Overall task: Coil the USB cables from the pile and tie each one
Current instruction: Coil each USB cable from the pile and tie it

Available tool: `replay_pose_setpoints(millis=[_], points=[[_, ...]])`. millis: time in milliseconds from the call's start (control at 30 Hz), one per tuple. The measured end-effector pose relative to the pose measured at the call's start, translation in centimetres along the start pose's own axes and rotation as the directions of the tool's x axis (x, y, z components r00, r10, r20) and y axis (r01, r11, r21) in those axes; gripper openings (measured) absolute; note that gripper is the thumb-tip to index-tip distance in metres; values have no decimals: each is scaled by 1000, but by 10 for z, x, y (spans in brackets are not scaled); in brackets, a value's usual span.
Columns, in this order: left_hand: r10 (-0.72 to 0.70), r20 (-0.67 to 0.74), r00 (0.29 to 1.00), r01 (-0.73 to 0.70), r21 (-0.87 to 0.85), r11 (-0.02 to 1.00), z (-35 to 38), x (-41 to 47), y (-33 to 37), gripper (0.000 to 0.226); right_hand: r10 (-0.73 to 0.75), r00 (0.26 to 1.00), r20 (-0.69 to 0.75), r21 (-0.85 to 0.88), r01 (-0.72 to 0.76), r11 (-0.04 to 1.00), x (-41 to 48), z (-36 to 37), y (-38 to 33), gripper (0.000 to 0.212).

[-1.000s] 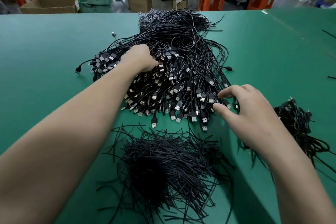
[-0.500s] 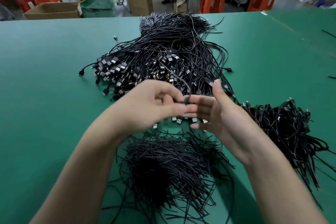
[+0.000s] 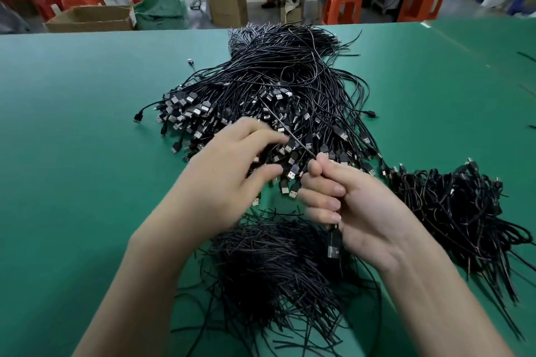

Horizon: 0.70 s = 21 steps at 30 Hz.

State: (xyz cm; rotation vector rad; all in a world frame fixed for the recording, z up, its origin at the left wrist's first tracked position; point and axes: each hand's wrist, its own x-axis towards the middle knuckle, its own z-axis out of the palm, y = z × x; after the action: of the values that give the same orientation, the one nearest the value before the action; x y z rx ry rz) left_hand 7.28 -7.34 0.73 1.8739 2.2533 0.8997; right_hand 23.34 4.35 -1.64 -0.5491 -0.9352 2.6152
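A big pile of black USB cables [image 3: 278, 95] lies across the middle of the green table [image 3: 72, 124], its plugs facing me. My right hand [image 3: 356, 211] grips one cable [image 3: 293, 139] near its plug end; the USB plug [image 3: 333, 243] sticks out below my palm and the cord runs taut up into the pile. My left hand [image 3: 229, 171] hovers over the near plugs with fingers spread, its fingertips by the taut cord. A heap of short black tie wires [image 3: 275, 275] lies close to me. A heap of coiled cables [image 3: 452, 206] sits at the right.
Beyond the table's far edge stand cardboard boxes [image 3: 90, 19], a green sack [image 3: 161, 9], orange stools [image 3: 342, 6] and seated people. Bare green table surface stretches to the left and far right.
My right hand has closed round one cable and pulled its plug end toward me, drawing the cord taut. My left hand has let go and spread its fingers over the plugs.
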Motion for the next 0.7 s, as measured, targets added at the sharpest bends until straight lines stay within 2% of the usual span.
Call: replay_pose_setpoints(millis=[67, 133, 300, 367, 467, 533, 600, 700], points=[[110, 11, 994, -110, -9, 994, 9, 7, -4, 41, 26, 990, 140, -119, -9, 993, -6, 3, -3, 29], [180, 2, 984, -180, -73, 981, 18, 9, -7, 33, 54, 973, 227, -242, 2, 970, -13, 7, -6, 31], [228, -164, 960, -256, -171, 952, 8, 7, -18, 18, 110, 971, 212, -594, 39, 804, -20, 9, -9, 47], [235, -210, 949, -276, -191, 942, 2, 8, -19, 17, 148, 946, 288, -576, 47, 816, -23, 12, -9, 43], [223, -179, 958, -263, -244, 934, 10, 6, -12, 22, 141, 898, 417, -405, 44, 913, -26, 14, -13, 34], [214, -87, 973, -231, -294, 927, 21, 3, 2, 29, 32, 904, 426, -289, 103, 952, -26, 16, -15, 31], [172, 15, 985, -161, -288, 944, 30, 3, 15, 27, -119, 919, 376, -198, 205, 958, -25, 17, -18, 29], [180, 142, 973, -153, -184, 971, 35, 3, 29, 33, -384, 886, 260, -277, 449, 850, -26, 15, -21, 29]])
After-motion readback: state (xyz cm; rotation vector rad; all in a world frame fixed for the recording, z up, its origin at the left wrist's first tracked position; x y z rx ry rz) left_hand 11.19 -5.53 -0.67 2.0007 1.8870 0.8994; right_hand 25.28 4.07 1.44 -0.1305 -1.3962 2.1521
